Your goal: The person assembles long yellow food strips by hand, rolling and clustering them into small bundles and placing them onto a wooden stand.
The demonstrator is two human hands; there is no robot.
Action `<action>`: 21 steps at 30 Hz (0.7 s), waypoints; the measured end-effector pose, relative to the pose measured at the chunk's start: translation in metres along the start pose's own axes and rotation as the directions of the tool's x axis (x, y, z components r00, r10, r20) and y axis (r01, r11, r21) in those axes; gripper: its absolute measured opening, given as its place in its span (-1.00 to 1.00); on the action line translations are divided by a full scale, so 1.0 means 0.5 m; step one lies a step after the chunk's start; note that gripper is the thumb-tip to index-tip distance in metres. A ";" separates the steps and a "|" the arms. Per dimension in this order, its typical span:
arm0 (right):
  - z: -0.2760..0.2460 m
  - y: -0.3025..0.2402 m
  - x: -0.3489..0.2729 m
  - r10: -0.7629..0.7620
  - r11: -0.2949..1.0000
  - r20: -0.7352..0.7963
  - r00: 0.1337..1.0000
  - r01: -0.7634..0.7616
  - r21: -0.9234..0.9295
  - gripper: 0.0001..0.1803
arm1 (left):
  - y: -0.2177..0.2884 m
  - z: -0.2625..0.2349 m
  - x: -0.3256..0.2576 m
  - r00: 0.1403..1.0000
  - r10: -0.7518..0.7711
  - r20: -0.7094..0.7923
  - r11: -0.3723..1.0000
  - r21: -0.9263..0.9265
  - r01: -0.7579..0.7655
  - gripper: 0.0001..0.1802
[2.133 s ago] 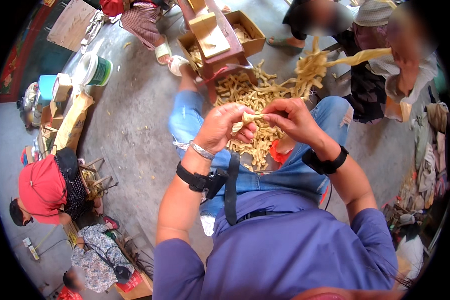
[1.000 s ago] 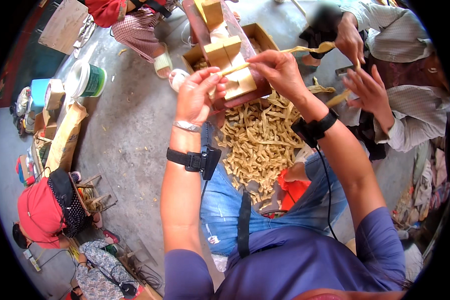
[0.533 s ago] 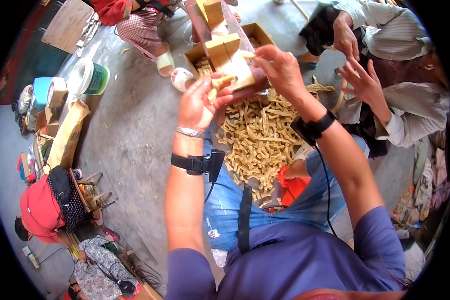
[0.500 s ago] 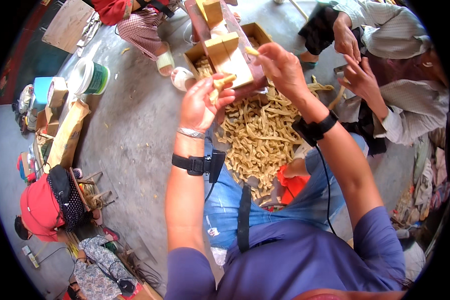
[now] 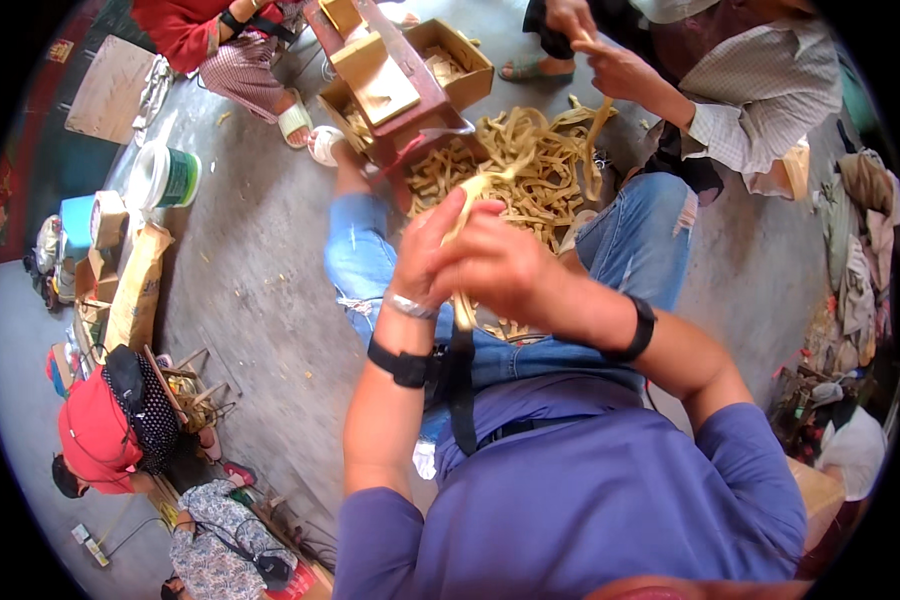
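In front of my lap my two hands meet around a long, flat yellowish-tan strip (image 5: pixel 488 185). My left hand (image 5: pixel 422 248) is closed on it, with the strip passing by the thumb and fingers. My right hand (image 5: pixel 515 275) reaches across from the right, its bent fingers against the strip and my left hand; motion blurs them slightly. One end of the strip hangs below my hands, while its upper part runs toward a loose pile of similar strips (image 5: pixel 540 150) on the floor between my legs. Part of the strip is hidden by my fingers.
Beyond the pile stands a dark red bench (image 5: pixel 420 125) with wooden blocks and an open box (image 5: pixel 460 65) beside it. A co-worker's hands (image 5: pixel 610 65) hold a strip at the upper right. Another person in red sits at the upper left. A white bucket (image 5: pixel 160 175) stands left.
My hands have come down and together toward my lap; before, they were raised apart, with short tan pieces at the fingers. A long strip now runs through them. The view has shifted.
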State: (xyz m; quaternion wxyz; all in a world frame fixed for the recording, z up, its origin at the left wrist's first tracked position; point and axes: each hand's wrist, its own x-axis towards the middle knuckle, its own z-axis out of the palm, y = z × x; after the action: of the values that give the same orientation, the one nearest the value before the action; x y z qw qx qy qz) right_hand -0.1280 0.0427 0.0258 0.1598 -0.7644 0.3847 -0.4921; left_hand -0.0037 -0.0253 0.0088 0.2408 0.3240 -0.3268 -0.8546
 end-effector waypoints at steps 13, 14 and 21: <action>-0.093 -0.165 -0.146 0.191 0.982 0.033 0.981 -0.191 -0.010 -0.69 | -0.034 0.053 -0.174 0.998 0.064 -0.004 0.992 -0.108 -0.064 -0.84; -0.091 -0.167 -0.155 0.207 0.978 0.031 0.978 -0.208 0.018 -0.69 | -0.041 0.056 -0.181 0.994 0.098 -0.044 0.995 0.023 -0.097 -0.84; -0.074 -0.178 -0.170 0.627 0.536 0.158 0.763 -0.570 0.623 -0.86 | -0.031 0.066 -0.201 0.964 0.208 -0.166 0.759 0.649 -0.052 -0.70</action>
State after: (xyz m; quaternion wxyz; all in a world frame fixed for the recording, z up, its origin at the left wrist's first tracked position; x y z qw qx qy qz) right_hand -0.1407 0.1691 0.0453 0.5511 -0.4625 0.4381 -0.5390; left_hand 0.0375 0.0609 0.0563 0.2109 0.4587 -0.5898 -0.6303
